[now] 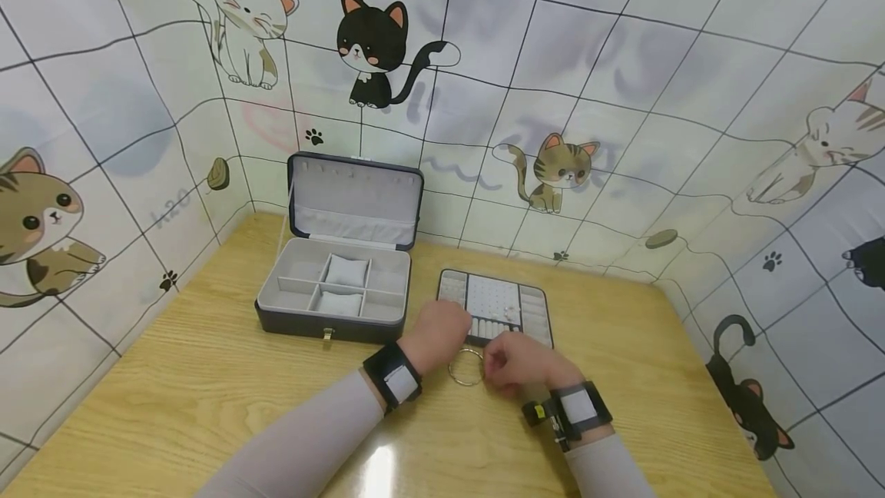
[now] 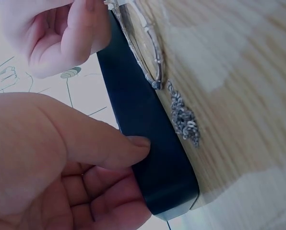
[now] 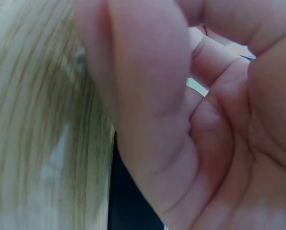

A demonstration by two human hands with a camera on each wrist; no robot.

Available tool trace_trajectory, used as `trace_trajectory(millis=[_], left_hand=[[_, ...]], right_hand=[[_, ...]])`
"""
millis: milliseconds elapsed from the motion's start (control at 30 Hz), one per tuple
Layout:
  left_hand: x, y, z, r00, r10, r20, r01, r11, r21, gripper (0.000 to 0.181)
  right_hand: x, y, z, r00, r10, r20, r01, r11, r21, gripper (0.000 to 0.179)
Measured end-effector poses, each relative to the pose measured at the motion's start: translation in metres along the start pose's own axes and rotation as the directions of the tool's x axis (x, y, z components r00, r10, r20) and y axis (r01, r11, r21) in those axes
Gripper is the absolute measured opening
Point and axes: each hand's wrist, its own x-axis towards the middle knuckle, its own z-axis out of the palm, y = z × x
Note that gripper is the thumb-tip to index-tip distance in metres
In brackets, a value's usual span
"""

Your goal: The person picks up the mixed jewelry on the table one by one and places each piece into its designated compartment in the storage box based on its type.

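A flat jewelry tray [image 1: 548,315] with pale compartments, ring rolls and a studded panel lies on the table. My left hand [image 1: 437,334] is at its near left corner; in the left wrist view the thumb [image 2: 119,148] rests on the dark side wall and the fingers curl behind it. My right hand [image 1: 523,361], fingers curled, pinches the edge of a thin gold bangle [image 1: 465,385] in front of the tray. Close to the bangle's lower end, a small heap of chain [image 2: 184,120] lies on the wood. In the right wrist view the curled fingers [image 3: 152,86] hide the bangle.
To the left, a dark jewelry box [image 1: 290,321] stands with its lid [image 1: 356,198] raised; two small white cushions [image 1: 346,270] sit in its compartments. Behind the wooden table [image 1: 608,298] is a cat-patterned wall covering [image 1: 484,121].
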Motion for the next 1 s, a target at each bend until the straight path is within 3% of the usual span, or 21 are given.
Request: trace_trajectory(millis=[300,500,667,867,1000], left_hand=[[0.002,-0.001,0.0,1.0,-0.001,0.021,0.002,1.0,-0.03,0.011],[0.001,-0.001,-0.001,1.0,0.005,0.021,-0.004,0.999,-0.034,0.008],[0.001,0.0,0.001,1.0,0.002,0.009,-0.001,1.0,-0.024,0.007],[0.0,-0.001,0.0,1.0,0.009,-0.004,-0.009,1.0,-0.026,0.006],[-0.001,-0.001,-0.001,1.0,0.015,-0.011,-0.016,1.0,-0.022,0.006]], right_hand=[[0.001,-0.003,-0.001,1.0,-0.001,0.006,0.001,1.0,0.012,0.018],[0.003,-0.004,-0.003,0.997,-0.031,-0.077,0.033,0.999,0.018,0.017],[0.001,0.001,-0.007,0.99,0.018,-0.137,-0.006,0.996,0.091,0.014],[-0.003,0.001,-0.012,0.965,0.101,-0.241,-0.045,0.972,0.229,0.008],[-0.004,-0.001,-0.015,0.929,0.18,-0.324,-0.082,0.952,0.296,0.002]])
